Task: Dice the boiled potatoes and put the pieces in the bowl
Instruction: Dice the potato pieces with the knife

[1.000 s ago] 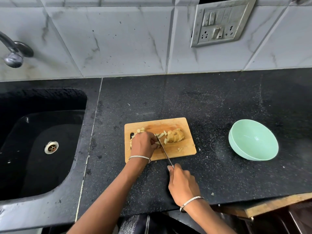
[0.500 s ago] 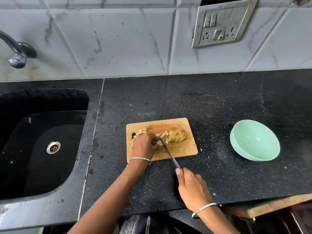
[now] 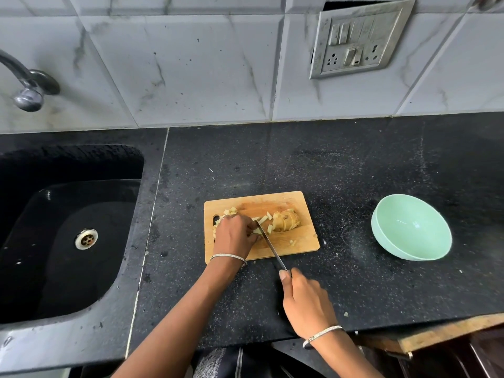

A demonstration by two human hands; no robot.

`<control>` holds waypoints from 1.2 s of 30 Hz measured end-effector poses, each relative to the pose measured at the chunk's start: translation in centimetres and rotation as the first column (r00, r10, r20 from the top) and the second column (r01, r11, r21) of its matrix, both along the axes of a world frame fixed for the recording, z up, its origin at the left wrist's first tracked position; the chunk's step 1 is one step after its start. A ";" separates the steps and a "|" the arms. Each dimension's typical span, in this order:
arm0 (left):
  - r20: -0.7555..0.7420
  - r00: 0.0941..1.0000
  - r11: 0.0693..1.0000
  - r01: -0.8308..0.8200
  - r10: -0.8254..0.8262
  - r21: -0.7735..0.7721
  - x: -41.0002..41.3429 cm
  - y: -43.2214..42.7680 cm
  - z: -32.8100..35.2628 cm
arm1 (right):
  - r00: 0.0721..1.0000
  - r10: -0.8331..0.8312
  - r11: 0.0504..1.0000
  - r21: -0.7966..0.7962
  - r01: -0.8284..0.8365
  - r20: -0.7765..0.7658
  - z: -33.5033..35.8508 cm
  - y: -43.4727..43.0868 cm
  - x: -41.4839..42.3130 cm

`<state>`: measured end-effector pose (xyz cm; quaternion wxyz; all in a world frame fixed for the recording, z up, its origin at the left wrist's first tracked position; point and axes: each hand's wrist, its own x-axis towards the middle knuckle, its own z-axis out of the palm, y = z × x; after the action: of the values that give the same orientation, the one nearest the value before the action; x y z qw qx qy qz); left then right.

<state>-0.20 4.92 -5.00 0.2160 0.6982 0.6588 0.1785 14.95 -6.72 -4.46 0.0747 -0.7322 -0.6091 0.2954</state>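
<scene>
Potato pieces lie on the cutting board under and around the left hand, whose fingers curl down on them. Just right of it, the knife slants to the right hand, closed on its handle. Sliced potato sits beyond the blade. Farther right on the table stands the green bowl.

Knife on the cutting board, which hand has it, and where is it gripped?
The right hand holds the knife by its handle, hidden in the fist. The left hand presses potato pieces against the cutting board.
</scene>
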 end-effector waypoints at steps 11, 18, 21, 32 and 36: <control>-0.002 0.998 0.998 -0.058 0.058 0.000 0.5 0.0 0.1 | 0.985 0.062 0.997 0.034 -0.069 0.162 -0.1 0.5 -0.3; -0.023 0.999 0.999 -0.048 0.048 0.010 0.5 -0.2 -0.2 | 0.992 0.077 0.997 -0.035 -0.074 0.100 -0.2 1.6 -0.2; -0.019 0.998 0.998 -0.057 0.057 0.008 0.3 -0.2 -0.5 | 0.996 0.074 0.996 -0.052 -0.071 0.048 -0.3 1.2 0.2; -0.058 0.998 0.998 -0.007 0.011 0.065 -0.3 -0.7 -0.6 | 0.999 0.040 0.999 -0.007 -0.040 0.026 1.0 -0.5 0.6; -0.073 0.997 0.998 -0.014 0.018 0.062 -0.4 -0.8 -0.5 | 0.999 0.044 0.999 -0.020 -0.043 0.022 0.7 0.0 0.0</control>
<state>-0.64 4.12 -5.47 0.1686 0.7053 0.6661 0.1746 14.91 -6.70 -3.72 0.0542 -0.7227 -0.6228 0.2947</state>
